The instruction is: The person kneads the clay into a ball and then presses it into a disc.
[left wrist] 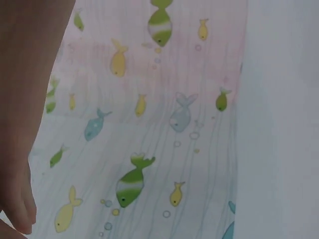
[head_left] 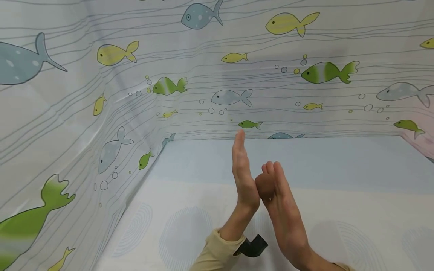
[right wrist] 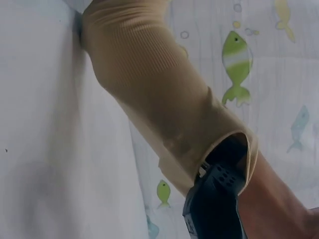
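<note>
A round brown ball (head_left: 264, 185) sits between my two raised hands in the head view. My left hand (head_left: 245, 177) is upright on its left side, fingers straight, its palm side against the ball. On the other side my right hand (head_left: 286, 212) leans inward with straight fingers, and its finger side touches the ball. Neither hand curls round it. In the left wrist view a hand and forearm (left wrist: 25, 99) fill the left edge; the ball does not show there. The right wrist view shows a beige sleeve (right wrist: 154, 74) and bare skin beside it, without the ball.
A black wrist device (head_left: 253, 246) protrudes from the left sleeve. Below the hands lies a white and pale blue surface (head_left: 190, 169) with circle patterns. A fish-printed sheet (head_left: 190, 49) hangs behind and along the left side.
</note>
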{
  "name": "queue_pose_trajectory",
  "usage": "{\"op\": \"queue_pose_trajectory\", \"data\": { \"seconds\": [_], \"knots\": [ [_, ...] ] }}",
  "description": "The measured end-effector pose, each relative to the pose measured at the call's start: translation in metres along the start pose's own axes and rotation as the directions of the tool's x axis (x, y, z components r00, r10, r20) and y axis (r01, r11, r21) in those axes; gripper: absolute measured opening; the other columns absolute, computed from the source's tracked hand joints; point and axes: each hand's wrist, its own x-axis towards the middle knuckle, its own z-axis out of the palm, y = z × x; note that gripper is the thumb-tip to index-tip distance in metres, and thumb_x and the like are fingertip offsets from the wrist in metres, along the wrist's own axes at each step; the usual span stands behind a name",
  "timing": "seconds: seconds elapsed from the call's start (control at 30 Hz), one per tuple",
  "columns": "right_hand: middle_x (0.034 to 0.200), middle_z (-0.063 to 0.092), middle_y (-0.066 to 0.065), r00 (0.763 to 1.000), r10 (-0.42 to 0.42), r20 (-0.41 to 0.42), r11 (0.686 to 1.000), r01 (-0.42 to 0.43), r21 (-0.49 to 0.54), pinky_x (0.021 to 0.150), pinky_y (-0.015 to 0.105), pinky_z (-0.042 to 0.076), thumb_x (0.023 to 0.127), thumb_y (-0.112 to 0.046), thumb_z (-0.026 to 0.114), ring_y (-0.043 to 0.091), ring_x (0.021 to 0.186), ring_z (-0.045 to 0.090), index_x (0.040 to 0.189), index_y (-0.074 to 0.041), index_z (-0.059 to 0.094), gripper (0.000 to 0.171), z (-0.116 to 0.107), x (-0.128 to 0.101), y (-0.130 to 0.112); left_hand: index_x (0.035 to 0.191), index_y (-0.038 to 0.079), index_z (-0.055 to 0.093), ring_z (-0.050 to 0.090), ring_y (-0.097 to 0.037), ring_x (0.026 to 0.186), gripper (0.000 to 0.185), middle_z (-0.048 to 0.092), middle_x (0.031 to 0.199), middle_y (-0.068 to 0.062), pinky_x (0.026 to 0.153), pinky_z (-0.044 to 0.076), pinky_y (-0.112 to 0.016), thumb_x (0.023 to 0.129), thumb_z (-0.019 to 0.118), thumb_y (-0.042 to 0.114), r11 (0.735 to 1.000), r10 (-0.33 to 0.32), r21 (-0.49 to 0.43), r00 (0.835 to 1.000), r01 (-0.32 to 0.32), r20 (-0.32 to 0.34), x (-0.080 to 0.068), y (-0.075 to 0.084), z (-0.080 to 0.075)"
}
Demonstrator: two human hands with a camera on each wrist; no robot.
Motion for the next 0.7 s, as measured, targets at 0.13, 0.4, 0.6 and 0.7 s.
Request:
{"op": "queue_pose_trajectory", "data": {
  "seconds": [0.13, 0.4, 0.6, 0.7],
  "knots": [
    [0.167, 0.004, 0.006, 0.995, 0.073, -0.067, 0.997, -0.071, 0.019, 0.118, 0.024, 0.022, 0.107, -0.017, 0.004, 0.02, 0.153, 0.005, 0.16, -0.014, -0.004, 0.054, -0.006, 0.004, -0.003, 0.158, 0.015, 0.02, 0.012, -0.013, 0.152, 0.058, 0.018, 0.164, 0.004, 0.122, 0.012, -0.044, 0.104, 0.021, 0.036, 1.0, -0.003, -0.023, 0.994, 0.005, 0.106, -0.01, -0.002, 0.009],
    [0.167, 0.003, 0.003, 0.959, 0.147, -0.243, 0.983, -0.115, 0.142, 0.121, 0.027, 0.015, 0.108, -0.028, 0.009, 0.016, 0.153, 0.008, 0.161, -0.024, 0.002, 0.053, -0.032, 0.021, -0.01, 0.157, 0.006, 0.016, 0.008, -0.028, 0.153, 0.062, 0.019, 0.164, -0.006, 0.121, 0.017, -0.048, 0.106, 0.018, 0.041, 0.979, 0.157, 0.074, 0.936, -0.189, 0.316, -0.032, 0.001, 0.034],
    [0.167, -0.005, 0.003, 0.952, 0.135, -0.275, 0.95, -0.045, 0.31, 0.123, 0.035, 0.008, 0.108, -0.03, 0.014, 0.018, 0.153, 0.006, 0.16, -0.026, 0.006, 0.052, -0.051, 0.033, -0.015, 0.157, 0.003, 0.009, 0.007, -0.033, 0.153, 0.07, 0.012, 0.165, -0.015, 0.122, 0.011, -0.049, 0.105, 0.009, 0.05, 0.943, 0.205, 0.15, 0.874, -0.296, 0.44, -0.044, 0.01, 0.046],
    [0.167, -0.003, 0.003, 0.957, 0.125, -0.26, 0.947, -0.037, 0.32, 0.123, 0.036, 0.007, 0.109, -0.03, 0.015, 0.02, 0.153, 0.008, 0.16, -0.027, 0.01, 0.051, -0.055, 0.034, -0.013, 0.158, 0.003, 0.006, 0.004, -0.034, 0.153, 0.072, 0.01, 0.165, -0.014, 0.122, 0.011, -0.051, 0.104, 0.008, 0.052, 0.938, 0.208, 0.161, 0.872, -0.306, 0.443, -0.043, 0.015, 0.047]
  ]
}}
